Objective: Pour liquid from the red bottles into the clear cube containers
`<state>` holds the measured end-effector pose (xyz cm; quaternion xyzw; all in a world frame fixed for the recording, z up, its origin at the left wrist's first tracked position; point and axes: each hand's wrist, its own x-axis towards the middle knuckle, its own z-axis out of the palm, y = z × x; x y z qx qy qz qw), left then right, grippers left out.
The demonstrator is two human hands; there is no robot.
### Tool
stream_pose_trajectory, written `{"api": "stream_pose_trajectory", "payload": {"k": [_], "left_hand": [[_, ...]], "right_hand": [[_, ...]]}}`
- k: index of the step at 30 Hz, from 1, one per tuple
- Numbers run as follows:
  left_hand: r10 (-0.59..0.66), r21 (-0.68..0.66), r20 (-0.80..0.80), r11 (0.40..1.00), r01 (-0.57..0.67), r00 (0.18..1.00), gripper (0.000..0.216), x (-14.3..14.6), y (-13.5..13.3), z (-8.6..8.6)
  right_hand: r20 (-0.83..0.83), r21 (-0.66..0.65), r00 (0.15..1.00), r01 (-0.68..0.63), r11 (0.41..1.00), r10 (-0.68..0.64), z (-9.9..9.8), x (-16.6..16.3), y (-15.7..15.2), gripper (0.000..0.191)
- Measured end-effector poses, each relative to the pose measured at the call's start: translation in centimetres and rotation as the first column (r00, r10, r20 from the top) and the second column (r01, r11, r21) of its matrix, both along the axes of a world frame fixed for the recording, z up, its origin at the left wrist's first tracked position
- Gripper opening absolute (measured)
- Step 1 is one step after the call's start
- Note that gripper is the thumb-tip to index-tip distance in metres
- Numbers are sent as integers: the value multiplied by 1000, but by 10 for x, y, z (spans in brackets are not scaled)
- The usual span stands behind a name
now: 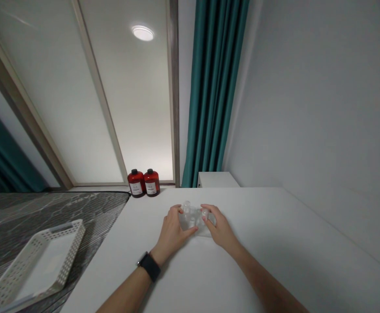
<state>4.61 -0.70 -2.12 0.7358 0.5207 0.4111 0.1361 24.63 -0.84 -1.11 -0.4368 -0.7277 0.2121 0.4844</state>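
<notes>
A see-through, shallow piece like a small tray (pixel 204 233) lies on the white table between my hands, with small clear round-topped pieces in or on it. My left hand (pixel 173 228) curves around its left side, thumb at the near edge and fingers at the far edge. Just beyond those fingers one clear round-topped piece (pixel 186 206) stands up. The thumb and fingers of my right hand (pixel 218 226) pinch another small clear rounded piece (pixel 205 213) over the tray's right part. Glare and transparency blur the exact shapes.
Two red bottles (pixel 143 184) with black caps and white labels stand at the table's far left corner. A white perforated basket (pixel 68 256) sits lower left on a grey patterned surface. Behind the table are a white cabinet (pixel 217 179), a green curtain (pixel 214 95) and frosted panels.
</notes>
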Motion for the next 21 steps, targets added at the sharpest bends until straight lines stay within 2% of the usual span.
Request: {"api": "stream_pose_trajectory", "payload": {"k": [5, 9, 11, 15, 18, 21], "left_hand": [[0, -5, -5, 1000, 0, 1000, 56, 2, -1, 1], [-9, -8, -16, 1000, 9, 1000, 56, 1, -1, 2], [-53, -7, -25, 999, 53, 998, 52, -3, -1, 4], [-226, -1, -8, 974, 226, 974, 39, -19, 1, 10], [-279, -1, 31, 960, 279, 960, 30, -30, 3, 16], [-325, -44, 46, 944, 327, 944, 30, -36, 4, 21]], "right_hand": [[-63, -27, 997, 40, 999, -42, -5, -3, 4, 30], [-74, -50, 995, 64, 997, -67, -7, -3, 4, 35], [-41, -26, 998, 52, 998, -54, -6, 0, 2, 40], [65, 24, 998, 20, 1000, -22, -4, 12, -4, 60], [141, -33, 990, 12, 999, -8, -6, 24, -5, 73], [187, -129, 982, 0, 992, 25, -13, 32, -1, 74]]}}
